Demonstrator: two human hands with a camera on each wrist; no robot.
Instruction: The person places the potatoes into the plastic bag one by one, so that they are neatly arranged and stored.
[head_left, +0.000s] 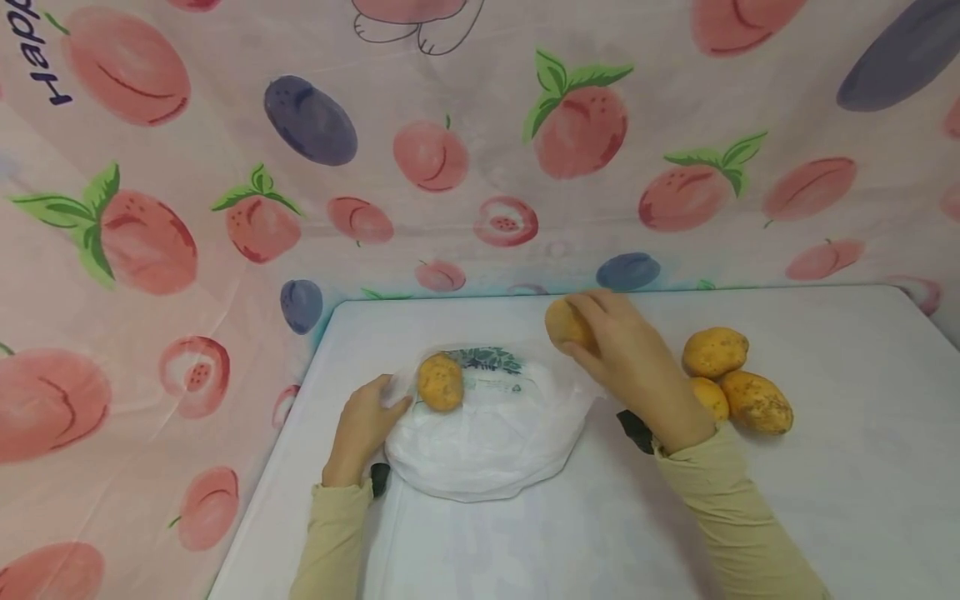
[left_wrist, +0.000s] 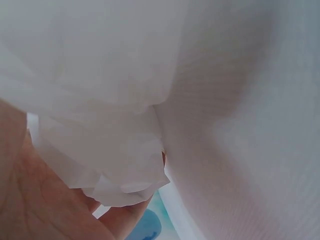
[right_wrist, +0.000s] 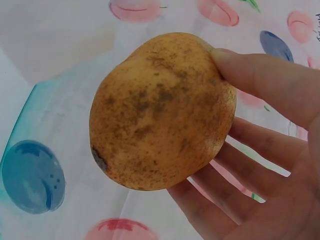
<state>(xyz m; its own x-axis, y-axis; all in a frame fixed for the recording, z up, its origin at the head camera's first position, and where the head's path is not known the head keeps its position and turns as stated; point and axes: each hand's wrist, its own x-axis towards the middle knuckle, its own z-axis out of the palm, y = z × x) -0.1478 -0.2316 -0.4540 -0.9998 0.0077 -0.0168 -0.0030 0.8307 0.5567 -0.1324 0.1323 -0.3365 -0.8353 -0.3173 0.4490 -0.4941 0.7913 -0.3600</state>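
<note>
Potato (right_wrist: 160,112), roundish, dark-speckled, in grip of right hand (head_left: 632,358); wrinkled, filmy bag (head_left: 487,446) in grip of left hand (head_left: 362,427)

Your head cam looks fwd/down over table (head_left: 847,500); L wrist cam faces bag (head_left: 487,450) v. close, R wrist cam held potato (right_wrist: 160,110) close-up; both also in head view.

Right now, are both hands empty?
No, the right hand grips a potato, plain in the right wrist view.
</note>
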